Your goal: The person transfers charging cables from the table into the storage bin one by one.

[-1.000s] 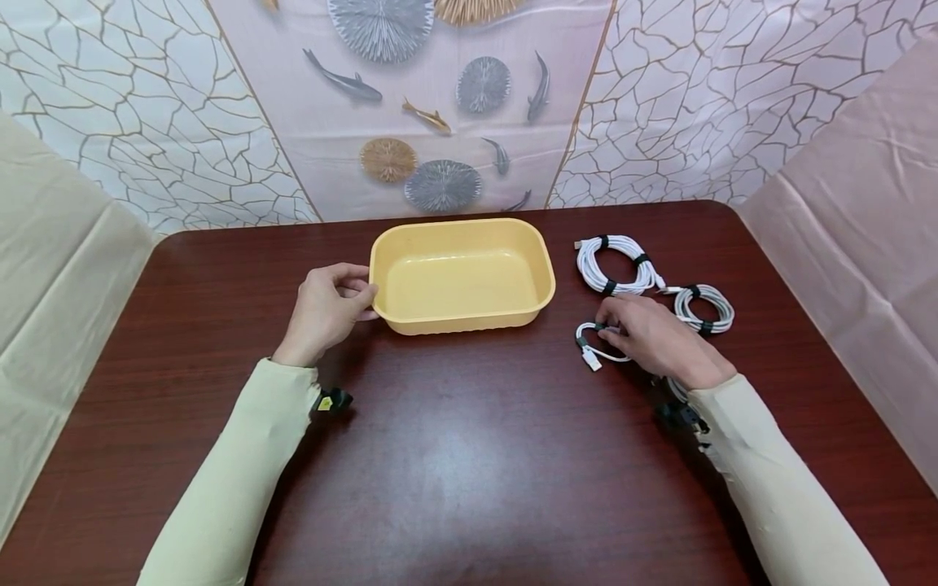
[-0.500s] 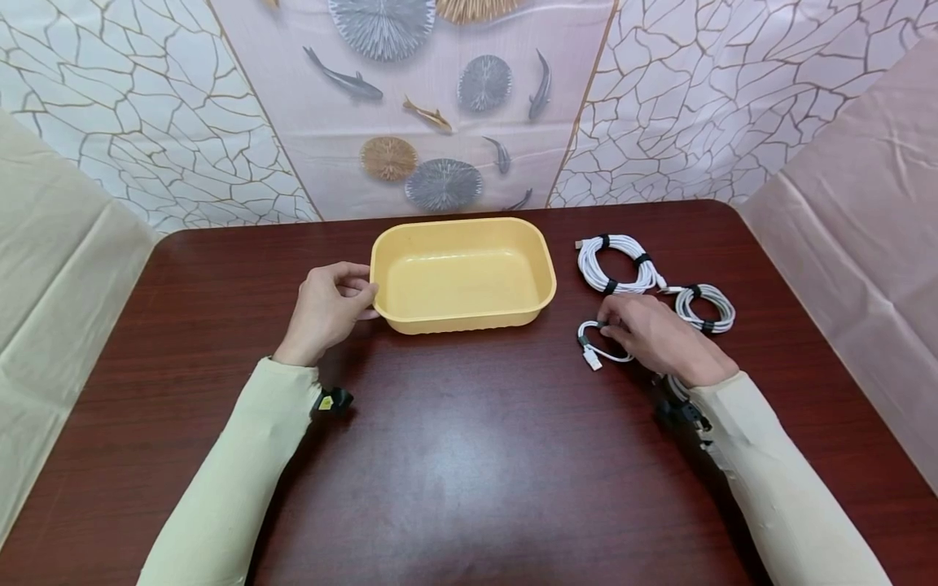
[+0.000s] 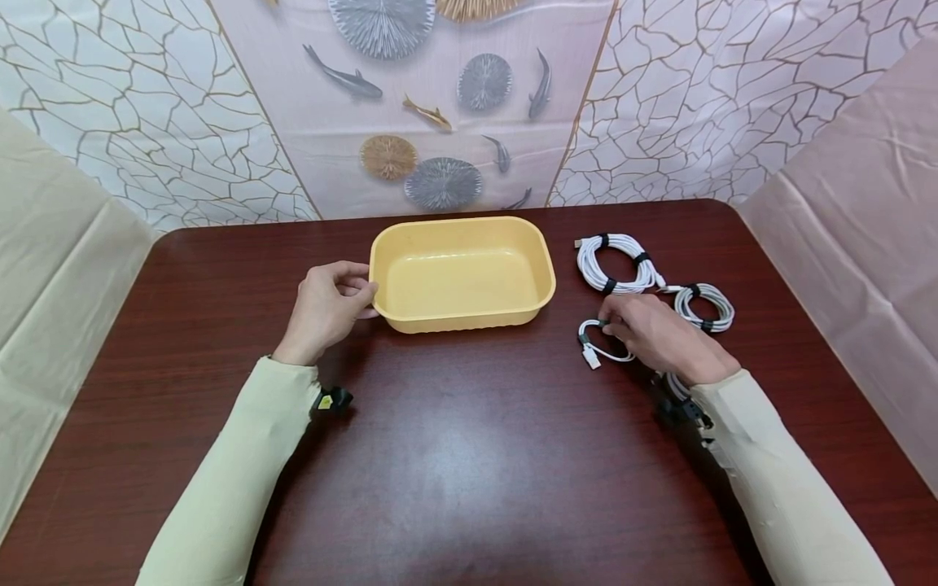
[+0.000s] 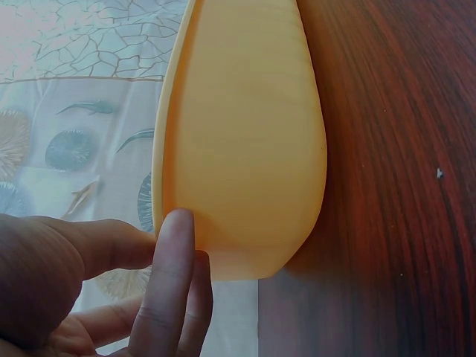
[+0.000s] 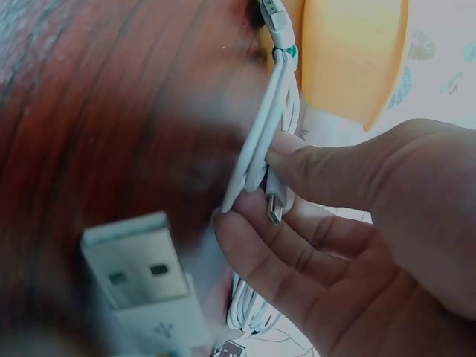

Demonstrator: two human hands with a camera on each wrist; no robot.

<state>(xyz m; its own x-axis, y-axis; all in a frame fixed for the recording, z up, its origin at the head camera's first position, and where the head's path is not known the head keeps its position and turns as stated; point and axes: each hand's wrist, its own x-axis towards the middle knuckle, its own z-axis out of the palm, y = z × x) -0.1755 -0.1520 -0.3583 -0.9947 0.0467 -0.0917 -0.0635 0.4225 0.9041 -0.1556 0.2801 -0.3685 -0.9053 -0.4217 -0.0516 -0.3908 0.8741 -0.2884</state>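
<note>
My left hand point(image 3: 327, 309) grips the left end of a yellow plastic tub point(image 3: 462, 320), pinching its rim between thumb and fingers. The left wrist view has the tub's wall point(image 4: 245, 149) from close by, with the digits at its edge. Over on the right, my right hand point(image 3: 655, 335) pinches a small coiled white USB cable point(image 3: 586, 335). Its coil point(image 5: 260, 126), tied with a green strap, runs between thumb and fingertips in the right wrist view, a small connector point(image 5: 276, 207) beside them. Part of this cable is hidden under the hand.
Behind my right hand lie a larger white coiled cable point(image 3: 615, 268) and a grey-white coil point(image 3: 703, 309), both with black straps. A grey cable piece point(image 3: 676, 387) shows under the right wrist. A USB plug point(image 5: 137, 260) looms near the right wrist camera. Patterned cloth point(image 3: 447, 106) backs the table.
My right thumb and forefinger have drawn together slightly on the small white cable. The left hand and the tub stay in place.
</note>
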